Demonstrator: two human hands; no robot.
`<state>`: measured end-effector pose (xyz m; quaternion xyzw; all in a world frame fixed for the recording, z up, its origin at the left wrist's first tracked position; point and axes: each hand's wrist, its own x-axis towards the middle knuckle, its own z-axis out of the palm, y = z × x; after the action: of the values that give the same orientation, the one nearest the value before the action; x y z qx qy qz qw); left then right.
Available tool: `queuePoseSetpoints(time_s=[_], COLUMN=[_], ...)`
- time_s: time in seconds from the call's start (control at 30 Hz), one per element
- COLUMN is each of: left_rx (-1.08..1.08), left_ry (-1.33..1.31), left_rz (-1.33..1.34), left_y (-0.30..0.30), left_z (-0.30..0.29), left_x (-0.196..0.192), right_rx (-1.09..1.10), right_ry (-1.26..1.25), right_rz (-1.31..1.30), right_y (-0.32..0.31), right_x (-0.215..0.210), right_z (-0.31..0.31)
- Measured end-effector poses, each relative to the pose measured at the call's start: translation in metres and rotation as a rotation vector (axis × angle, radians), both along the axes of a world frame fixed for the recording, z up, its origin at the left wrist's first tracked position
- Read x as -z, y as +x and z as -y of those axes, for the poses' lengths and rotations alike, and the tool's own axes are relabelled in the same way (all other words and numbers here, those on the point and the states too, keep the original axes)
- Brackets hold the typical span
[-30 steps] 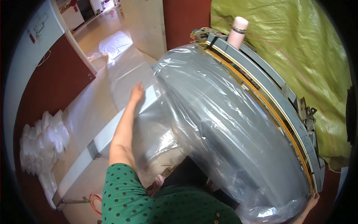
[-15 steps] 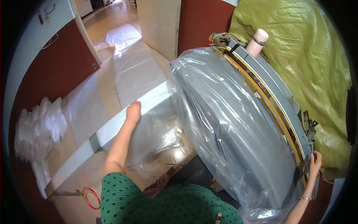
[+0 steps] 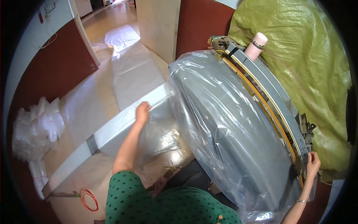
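In front of me a wide sheet of clear plastic film [image 3: 227,123] is draped over a grey machine table. To its left runs a long pale bar [image 3: 115,125] with a dark band around it. Over this bar my left hand [image 3: 142,112] is closed in a fist, gripping what looks like the edge of clear film. My right hand [image 3: 314,162] is at the near right end of the machine's long grey beam [image 3: 274,84]. Its fingers are pressed together against the beam's end, and what they hold is hidden. Orange-yellow tubing [image 3: 257,89] runs along the beam.
Bundled clear bags [image 3: 39,125] hang at the far left end. A pink flask [image 3: 256,46] stands behind the beam, before a yellow-green woven sheet [image 3: 294,63]. A red coil [image 3: 88,199] lies at lower left. More film [image 3: 136,71] stretches toward the doorway.
My left hand has slid a little to the right along the pale bar, still closed. My right hand has shifted slightly left at the beam's end.
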<state>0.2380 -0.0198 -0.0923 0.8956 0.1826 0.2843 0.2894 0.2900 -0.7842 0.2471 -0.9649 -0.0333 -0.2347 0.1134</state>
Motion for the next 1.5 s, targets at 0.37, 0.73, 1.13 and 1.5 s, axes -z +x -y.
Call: queuePoseSetpoints(time_s=[0.37, 0.73, 1.13, 1.5], left_rx=[0.120, 1.119, 0.240, -0.180], left_ry=[-0.896, 0.126, 0.083, 0.540], left_rz=[0.689, 0.685, -0.177, 0.278], left_y=[-0.143, -0.104, -0.069, -0.155], left_z=[0.021, 0.212, 0.004, -0.019], left_x=[-0.234, -0.345, -0.190, -0.352], right_rx=[-0.650, -1.290, -1.287, -0.565], right_ry=[0.201, 0.707, 1.001, 0.172], right_rz=[-0.187, -0.645, -0.193, 1.168], right_y=[0.009, -0.093, -0.074, -0.014], right_x=[0.004, 0.028, -0.073, -0.151], right_z=[-0.237, -0.387, -0.313, -0.182])
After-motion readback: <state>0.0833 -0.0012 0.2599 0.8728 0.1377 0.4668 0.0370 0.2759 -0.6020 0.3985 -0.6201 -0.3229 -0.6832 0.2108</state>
